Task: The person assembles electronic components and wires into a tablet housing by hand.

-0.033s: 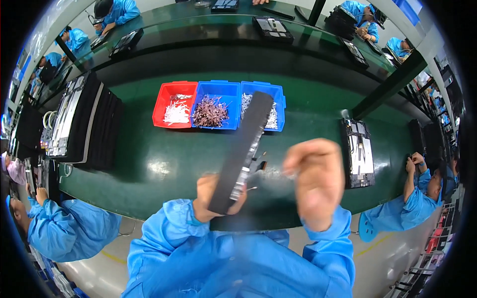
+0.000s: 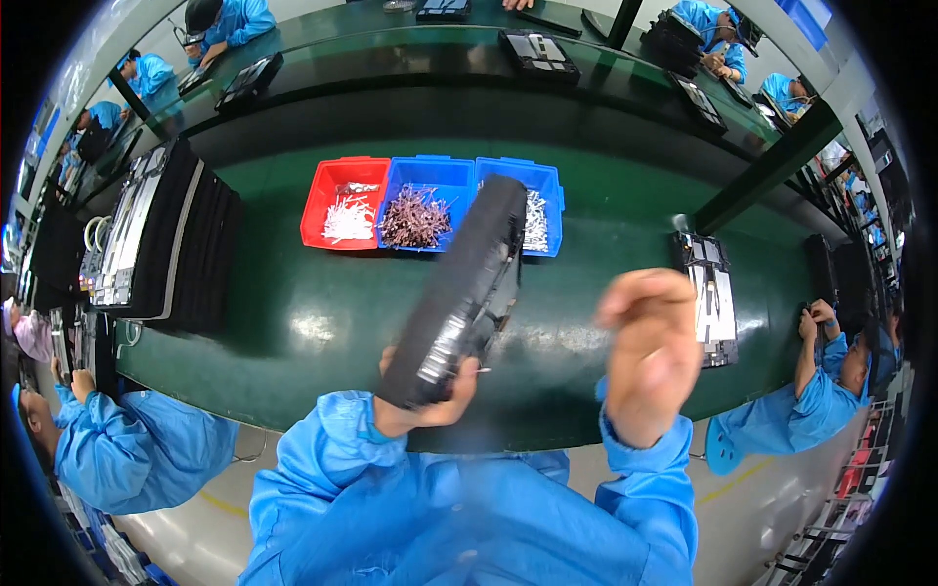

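A thick black flat electronic assembly [image 2: 451, 298] is tilted up on edge above the table, with a shiny silvery strip along its lower part. My left hand [image 2: 430, 405] is closed around its near end. The side of the assembly turned right shows dark parts that are too blurred to name. My right hand [image 2: 657, 352] hovers apart from it, to the right, fingers curled and smeared by motion. Whether anything is between those fingers is not visible. Behind the assembly, a blue bin [image 2: 554, 186] of small silvery pieces is partly covered.
A red bin [image 2: 315, 200] of white strips and a blue bin [image 2: 392, 181] of brownish pieces adjoin it. Tall stacked black units [image 2: 205, 234] stand left; another unit [image 2: 721, 303] lies right. A green post [image 2: 772, 161] rises at right. Co-workers sit on both sides.
My left hand has turned the assembly, so more of its right-hand side shows, and its top has shifted slightly left. My right hand has moved right, away from it.
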Available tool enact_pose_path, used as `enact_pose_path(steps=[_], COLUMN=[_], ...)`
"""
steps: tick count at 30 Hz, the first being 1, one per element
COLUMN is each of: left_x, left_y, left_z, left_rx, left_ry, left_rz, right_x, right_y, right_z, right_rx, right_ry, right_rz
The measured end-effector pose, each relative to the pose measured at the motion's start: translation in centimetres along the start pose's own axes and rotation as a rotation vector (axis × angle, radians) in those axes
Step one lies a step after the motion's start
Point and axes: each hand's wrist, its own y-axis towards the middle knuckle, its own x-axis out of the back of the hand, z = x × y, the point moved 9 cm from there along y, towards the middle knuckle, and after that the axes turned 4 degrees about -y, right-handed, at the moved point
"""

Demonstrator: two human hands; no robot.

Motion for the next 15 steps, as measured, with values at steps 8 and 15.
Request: enact_pose_path(steps=[8, 15], left_x=[-2.3, -2.6], left_y=[-0.9, -0.2], left_z=[4.8, 8.7], left_rx=[1.009, 0.817], left_ry=[-1.039, -0.127], left_rz=[0.350, 0.819], right_x=[1.5, -3.4], right_y=[-12.0, -19.0], right_z=[-14.6, -13.3], right_rx=[-1.056, -1.108], right_ry=[0.582, 0.416], right_rz=[0.216, -0.060])
